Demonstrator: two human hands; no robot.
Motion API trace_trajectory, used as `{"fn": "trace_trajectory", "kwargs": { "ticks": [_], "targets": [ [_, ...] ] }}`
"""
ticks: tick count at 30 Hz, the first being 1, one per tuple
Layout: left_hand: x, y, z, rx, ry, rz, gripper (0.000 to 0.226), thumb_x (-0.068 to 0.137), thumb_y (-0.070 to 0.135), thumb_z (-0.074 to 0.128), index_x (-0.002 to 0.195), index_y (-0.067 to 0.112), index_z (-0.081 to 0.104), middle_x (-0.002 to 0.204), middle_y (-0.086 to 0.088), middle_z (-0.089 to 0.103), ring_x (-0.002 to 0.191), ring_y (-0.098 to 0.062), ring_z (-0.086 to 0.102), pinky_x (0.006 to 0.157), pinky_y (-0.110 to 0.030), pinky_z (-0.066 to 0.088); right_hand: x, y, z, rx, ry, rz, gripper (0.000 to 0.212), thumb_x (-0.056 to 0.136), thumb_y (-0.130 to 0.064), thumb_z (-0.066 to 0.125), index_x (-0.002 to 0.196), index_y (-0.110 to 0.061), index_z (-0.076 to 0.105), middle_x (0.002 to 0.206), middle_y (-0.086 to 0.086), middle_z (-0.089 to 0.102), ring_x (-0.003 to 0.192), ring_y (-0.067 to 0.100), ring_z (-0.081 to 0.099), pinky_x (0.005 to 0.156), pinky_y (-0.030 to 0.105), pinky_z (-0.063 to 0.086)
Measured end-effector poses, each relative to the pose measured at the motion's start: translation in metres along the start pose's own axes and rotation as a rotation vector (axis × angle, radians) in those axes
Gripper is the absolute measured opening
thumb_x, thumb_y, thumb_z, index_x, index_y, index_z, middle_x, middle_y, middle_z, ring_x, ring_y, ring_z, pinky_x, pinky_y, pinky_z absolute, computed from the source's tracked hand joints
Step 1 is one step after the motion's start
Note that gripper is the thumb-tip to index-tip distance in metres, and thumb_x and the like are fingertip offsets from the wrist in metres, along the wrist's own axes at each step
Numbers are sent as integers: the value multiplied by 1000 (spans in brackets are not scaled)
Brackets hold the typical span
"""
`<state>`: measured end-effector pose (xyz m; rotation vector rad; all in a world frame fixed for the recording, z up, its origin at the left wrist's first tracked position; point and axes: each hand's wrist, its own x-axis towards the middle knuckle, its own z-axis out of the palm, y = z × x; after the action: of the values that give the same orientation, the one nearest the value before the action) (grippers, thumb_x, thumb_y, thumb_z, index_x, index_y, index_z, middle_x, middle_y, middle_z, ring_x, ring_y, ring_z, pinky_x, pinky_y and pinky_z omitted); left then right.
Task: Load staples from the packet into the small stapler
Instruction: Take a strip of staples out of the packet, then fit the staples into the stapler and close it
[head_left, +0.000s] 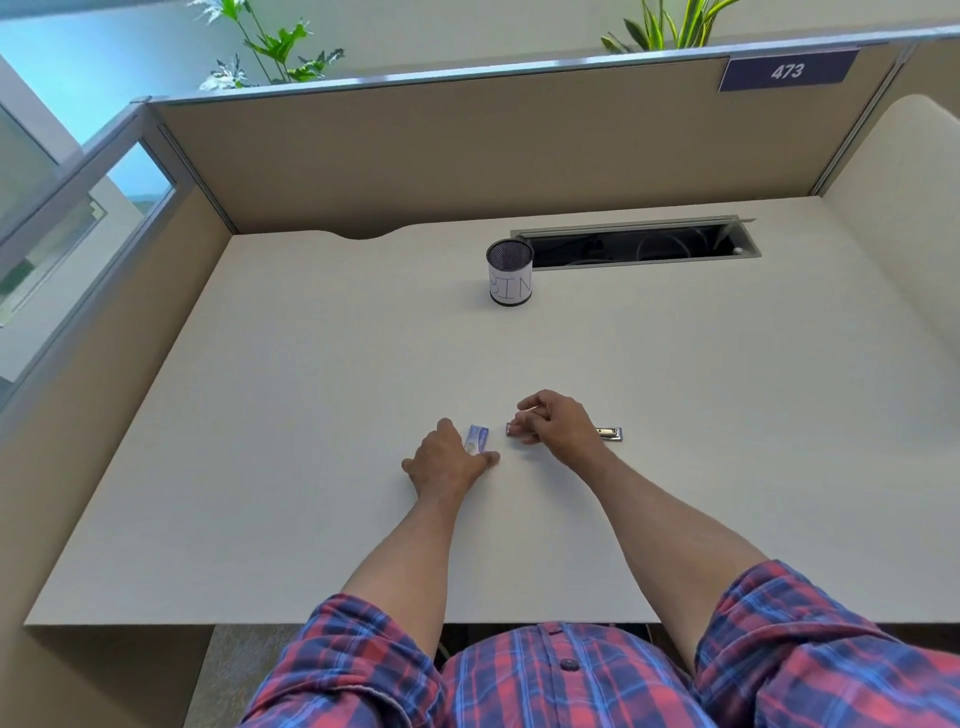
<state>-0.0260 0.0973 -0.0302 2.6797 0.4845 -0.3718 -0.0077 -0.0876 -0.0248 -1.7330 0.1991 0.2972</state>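
While the small stapler (608, 433) lies flat on the tabletop (311, 415), most of its length is hidden under the right hand (553, 421), whose curled fingers pinch its left end; the metal right end pokes out past the wrist. Just to its left sits the blue-and-white staple packet (478, 438), with the left hand (447, 462) resting flat beside it, fingers straight, thumb tip touching the packet's near edge. I would say the stapler is being opened, so it pays to keep it pressed down and steady, then draw a strip from the packet without breaking it. Farther back stands a mesh cup marked BIN (510, 279), near an open cable slot (636, 244).
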Motion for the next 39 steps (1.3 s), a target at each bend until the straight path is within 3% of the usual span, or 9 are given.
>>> {"fn": "trace_trajectory", "kwargs": {
  "ticks": [7, 13, 17, 20, 25, 28, 31, 34, 39],
  "targets": [
    [-3, 4, 3, -48, 46, 117, 41, 90, 43, 65, 117, 17, 48, 108, -5, 67, 100, -32, 66, 89, -41, 51, 3, -1, -4, -301, 76, -40, 7, 93, -9, 68, 89, -9, 74, 87, 1, 79, 83, 14, 73, 83, 30, 56],
    [-1, 4, 5, -3, 58, 186, 33, 94, 40, 59, 116, 18, 49, 107, -5, 68, 97, -31, 66, 86, -39, 49, 4, 1, -7, -283, 153, -88, 14, 99, -2, 59, 101, -1, 73, 110, 9, 69, 85, 19, 78, 88, 30, 57],
    [1, 4, 6, -4, 60, 181, 36, 92, 43, 63, 116, 19, 50, 108, -2, 68, 98, -29, 66, 84, -38, 42, 5, 4, -12, -295, 157, -92, 18, 98, 1, 60, 108, -1, 75, 108, 8, 68, 78, 18, 73, 72, 7, 49],
    [2, 3, 7, 29, 100, 209, 42, 91, 48, 63, 117, 19, 51, 110, -1, 67, 99, -28, 66, 84, -38, 40, 4, 7, -16, -249, 159, -74, 18, 93, -3, 70, 109, -5, 77, 97, 10, 77, 80, 16, 70, 70, 3, 45],
    [3, 11, 6, 138, 221, 397, 43, 88, 46, 67, 120, 21, 55, 111, 0, 62, 101, -26, 63, 86, -38, 41, 0, 9, -28, -93, 211, -72, 12, 87, -8, 79, 99, -6, 78, 87, 9, 79, 77, 18, 77, 80, 27, 60],
    [4, 25, 8, 159, 186, 550, 40, 90, 39, 67, 124, 20, 58, 114, -2, 62, 102, -28, 61, 87, -38, 42, -3, 12, -37, -41, 260, -64, 7, 86, -15, 82, 88, -10, 78, 81, 5, 78, 73, 18, 77, 74, 24, 61],
    [2, 41, 13, 165, 105, 657, 42, 91, 38, 66, 129, 20, 57, 118, -2, 62, 106, -28, 59, 91, -37, 45, -4, 16, -43, -98, 336, -52, 14, 83, -25, 85, 80, -17, 75, 74, -3, 74, 64, 6, 68, 63, 15, 51],
    [1, 55, 20, 197, 35, 718, 43, 93, 37, 65, 132, 23, 56, 125, -1, 62, 113, -28, 56, 95, -38, 44, -5, 20, -48, -163, 437, -11, 18, 80, -32, 85, 77, -20, 72, 75, -5, 68, 63, 4, 59, 63, 22, 47],
    [5, 69, 28, 339, 32, 742, 37, 97, 31, 62, 132, 24, 54, 130, 1, 60, 121, -27, 52, 98, -38, 38, -9, 26, -57, -213, 521, 50, 16, 82, -38, 81, 80, -27, 70, 87, -8, 67, 73, 2, 63, 66, 28, 43]
  ]
}}
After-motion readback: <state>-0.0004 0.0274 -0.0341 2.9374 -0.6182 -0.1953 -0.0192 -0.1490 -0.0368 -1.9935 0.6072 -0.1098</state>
